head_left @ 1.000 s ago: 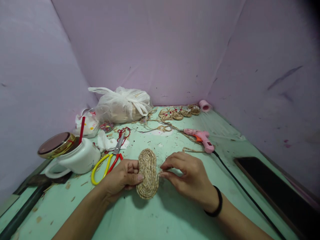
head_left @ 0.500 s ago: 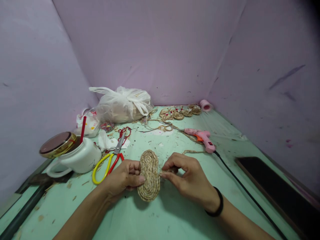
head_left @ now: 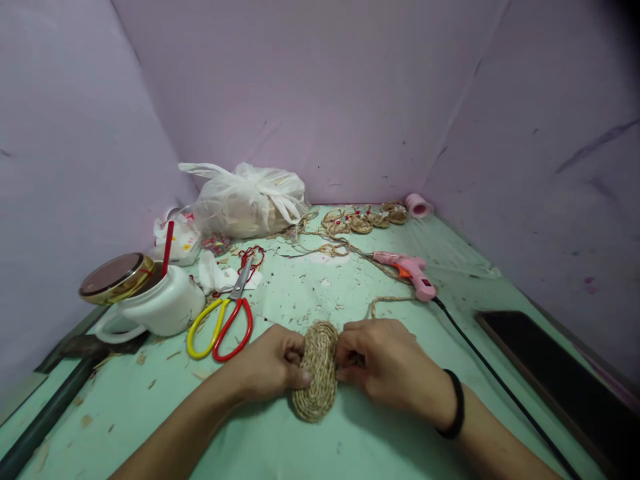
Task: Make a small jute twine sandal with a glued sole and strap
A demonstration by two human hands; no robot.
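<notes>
1. Pinching the left edge of the jute oval (head_left: 317, 373), the left hand (head_left: 273, 363) is closed on it.
2. The right hand (head_left: 385, 360) grips its right edge, fingers curled.
3. The jute oval sits between both hands at the green table's (head_left: 300, 447) near middle, with the scissors (head_left: 225, 323) nearby.

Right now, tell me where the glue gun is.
Head view: the pink glue gun lies right of centre on the table, beyond the right hand, near twine.

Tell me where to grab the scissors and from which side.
Take the scissors by the handle loops, coming from above on the near side. They lie flat on the table with the yellow and red loops toward the person and the blades pointing away, so the loops are the safe, open end. The left hand is nearest, though it pinches the jute oval.
</notes>
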